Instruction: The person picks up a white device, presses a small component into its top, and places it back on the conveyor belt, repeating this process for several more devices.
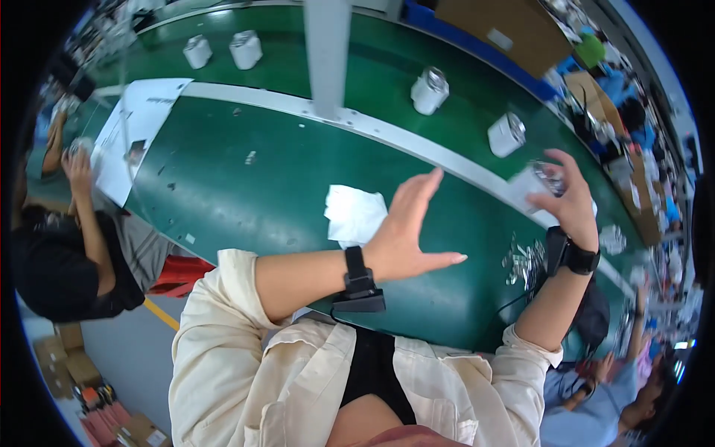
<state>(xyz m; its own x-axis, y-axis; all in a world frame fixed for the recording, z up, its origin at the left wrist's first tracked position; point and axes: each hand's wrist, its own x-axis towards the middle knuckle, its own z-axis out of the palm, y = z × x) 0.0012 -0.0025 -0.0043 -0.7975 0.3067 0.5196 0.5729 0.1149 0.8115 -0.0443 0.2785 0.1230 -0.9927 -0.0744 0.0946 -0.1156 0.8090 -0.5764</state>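
Note:
My left hand (406, 231) hovers over the green work surface, its thumb and fingers spread and nothing between them. Just to its left lies a white sheet of paper or cloth (354, 212), partly covered by the hand. At the right, my right hand (572, 197) curves around a white cylindrical part with a silver metal end (530, 182), thumb on one side and fingers on the other. That part is blurred and overlaps the pale rail (465, 167); some fingers are hidden. Below this hand, a pile of small shiny metal pieces (524, 262) rests on the green surface.
Beyond the rail stand more white cylindrical parts (506, 135), spaced along a green belt. A grey upright post (327, 59) rises at the rail. A large white sheet (138, 138) lies at the left near a co-worker's hands (77, 167). Cardboard boxes (506, 30) fill the far right.

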